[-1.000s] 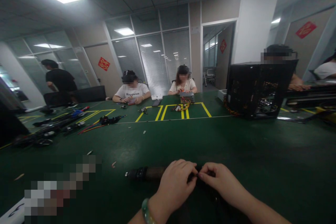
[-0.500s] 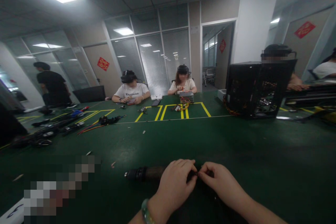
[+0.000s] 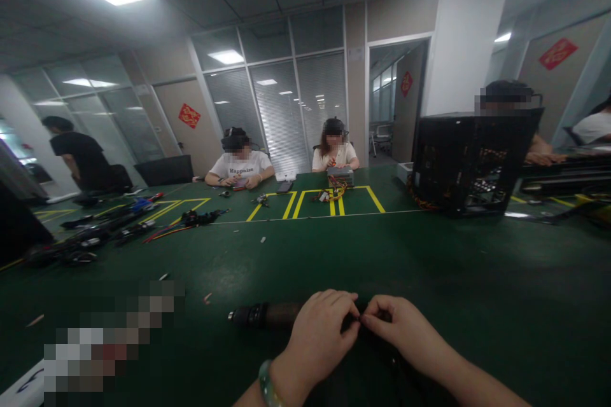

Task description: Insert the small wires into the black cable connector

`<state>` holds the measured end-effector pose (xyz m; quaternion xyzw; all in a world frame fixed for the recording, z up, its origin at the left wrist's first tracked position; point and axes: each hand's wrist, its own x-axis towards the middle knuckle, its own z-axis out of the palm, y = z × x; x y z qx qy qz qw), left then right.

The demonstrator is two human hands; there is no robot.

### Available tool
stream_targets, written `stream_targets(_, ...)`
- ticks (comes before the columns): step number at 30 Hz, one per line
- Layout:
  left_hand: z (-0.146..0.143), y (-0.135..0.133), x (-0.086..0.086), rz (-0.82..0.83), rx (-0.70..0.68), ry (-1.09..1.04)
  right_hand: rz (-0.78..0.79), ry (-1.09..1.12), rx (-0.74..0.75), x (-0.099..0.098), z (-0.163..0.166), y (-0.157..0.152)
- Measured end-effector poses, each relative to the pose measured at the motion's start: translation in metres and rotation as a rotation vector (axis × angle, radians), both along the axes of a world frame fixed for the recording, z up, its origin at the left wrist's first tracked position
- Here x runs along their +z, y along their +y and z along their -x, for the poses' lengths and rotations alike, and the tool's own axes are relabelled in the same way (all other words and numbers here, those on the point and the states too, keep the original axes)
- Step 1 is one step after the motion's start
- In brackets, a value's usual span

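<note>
A dark cylindrical tool (image 3: 279,315) with a ringed black end and a small shiny metal tip lies on the green table, tip to the left. My left hand (image 3: 322,334) lies over its right part and covers it. The left thumb and fingers are curled into a pinch. Close beside it, my right hand (image 3: 401,327) is closed too, thumb against forefinger, the two sets of fingertips almost meeting. Whatever they pinch is too small and dark to make out. Below the right hand, dark shapes on the table are hard to tell apart.
Several black parts and cables (image 3: 95,232) lie at the left. A black computer case (image 3: 477,162) stands at the right. Small scraps (image 3: 207,298) dot the table. Across it, two people sit near a metal box with coloured wires (image 3: 340,178); another person is behind the case.
My hands stay nearly where they were, fingertips still together, with only a slight shift of the view. In the background at the left, a standing person has moved left and leaned over.
</note>
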<state>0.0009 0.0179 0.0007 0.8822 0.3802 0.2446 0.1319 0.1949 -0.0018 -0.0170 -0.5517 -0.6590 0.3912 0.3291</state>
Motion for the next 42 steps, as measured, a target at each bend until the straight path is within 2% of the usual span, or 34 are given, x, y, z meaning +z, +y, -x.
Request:
stream_targets(7,-0.0019,-0.0015,0.0037,-0.004,0.004,0.020,-0.013,-0.087,-0.064,-0.0007,0.0044,-0.0008)
stream_targets(14,-0.0017,-0.0017,0.0027,-0.013,0.007,0.018,-0.022,-0.081,-0.105,-0.0022,0.0046,-0.0002)
stream_targets(19,-0.0017,-0.0006,0.0005,-0.007,0.030,0.014,-0.010,-0.024,-0.072,-0.0054,0.0025,0.0020)
stream_targets(26,-0.0019,0.0010,-0.0008,-0.009,0.039,0.008,0.004,-0.017,-0.051,0.0004,0.0026,-0.0005)
stream_targets(42,-0.0016,0.0042,-0.0047,-0.002,-0.002,-0.003,-0.010,-0.084,-0.058,-0.0015,0.0066,-0.0003)
